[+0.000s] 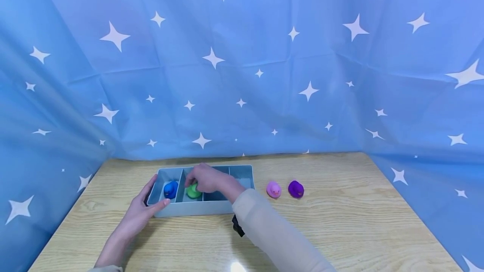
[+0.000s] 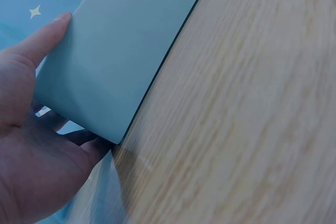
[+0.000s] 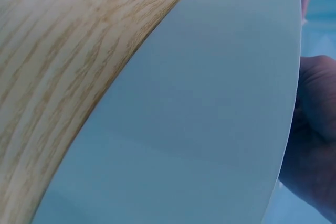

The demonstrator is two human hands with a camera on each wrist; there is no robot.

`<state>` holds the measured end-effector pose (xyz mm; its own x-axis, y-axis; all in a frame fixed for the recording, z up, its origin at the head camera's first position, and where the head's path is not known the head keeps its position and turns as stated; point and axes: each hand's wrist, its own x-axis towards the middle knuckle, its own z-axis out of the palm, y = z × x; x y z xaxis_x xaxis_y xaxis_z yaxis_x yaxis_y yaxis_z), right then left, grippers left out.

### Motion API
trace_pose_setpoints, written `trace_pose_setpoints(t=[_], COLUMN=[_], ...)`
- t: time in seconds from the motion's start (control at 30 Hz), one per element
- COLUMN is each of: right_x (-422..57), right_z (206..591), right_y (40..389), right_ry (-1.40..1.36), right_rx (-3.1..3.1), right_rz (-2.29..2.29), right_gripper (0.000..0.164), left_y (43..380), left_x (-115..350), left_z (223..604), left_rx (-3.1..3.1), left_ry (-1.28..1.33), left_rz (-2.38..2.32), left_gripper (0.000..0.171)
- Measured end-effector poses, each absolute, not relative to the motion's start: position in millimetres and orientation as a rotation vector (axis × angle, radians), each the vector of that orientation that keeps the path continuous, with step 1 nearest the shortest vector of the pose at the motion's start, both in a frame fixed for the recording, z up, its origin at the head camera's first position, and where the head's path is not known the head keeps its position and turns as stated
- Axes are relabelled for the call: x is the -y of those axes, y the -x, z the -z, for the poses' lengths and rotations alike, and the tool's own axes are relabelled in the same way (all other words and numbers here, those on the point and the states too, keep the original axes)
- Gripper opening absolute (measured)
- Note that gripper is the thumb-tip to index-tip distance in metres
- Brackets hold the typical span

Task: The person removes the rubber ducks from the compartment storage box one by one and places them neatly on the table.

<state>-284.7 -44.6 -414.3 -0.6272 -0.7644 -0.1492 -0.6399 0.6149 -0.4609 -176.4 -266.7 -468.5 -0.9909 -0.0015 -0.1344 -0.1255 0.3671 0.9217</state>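
A grey-blue tray (image 1: pixel 196 209) with three compartments lies on the table. My left hand (image 1: pixel 138 213) holds its left end, thumb on the front wall and fingers along the side; the left wrist view shows this hand (image 2: pixel 37 135) round the corner. In the left compartment sits a blue rubber duck (image 1: pixel 171 189). My right hand (image 1: pixel 208 178) reaches into the middle compartment, its fingers about a green rubber duck (image 1: pixel 194 192), which they partly cover. In the right wrist view the tray's wall (image 3: pixel 199 98) hides the fingertips and the duck.
Right of the tray, a pink rubber duck (image 1: pixel 274 189) and a purple rubber duck (image 1: pixel 296 189) stand side by side on the wooden table (image 1: pixel 340 221). A blue curtain (image 1: pixel 257 108) with white stars hangs behind the table and at both sides.
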Motion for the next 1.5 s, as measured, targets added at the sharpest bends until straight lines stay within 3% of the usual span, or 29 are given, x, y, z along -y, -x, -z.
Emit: trace_pose_setpoints(t=[0.37, 1.0, 1.5], right_x=[36.5, 26.2, -14.4], right_z=[416.7, 405.0, 387.3], right_y=[288.3, 283.4, 282.9], right_ry=[1.219, 1.2, 1.129], right_rx=[-2.475, -2.504, -2.452], right_rz=[0.648, 0.931, 1.227], right_gripper=[0.023, 0.023, 0.021], left_y=[177.3, 177.4, 176.2], left_x=[267.0, 267.5, 266.2], left_z=[469.9, 469.8, 469.8], left_rx=[-2.473, -2.461, -2.509], left_ry=[0.092, 0.114, 0.072], left_rz=[-1.766, -1.747, -1.745], left_gripper=[0.097, 0.098, 0.098])
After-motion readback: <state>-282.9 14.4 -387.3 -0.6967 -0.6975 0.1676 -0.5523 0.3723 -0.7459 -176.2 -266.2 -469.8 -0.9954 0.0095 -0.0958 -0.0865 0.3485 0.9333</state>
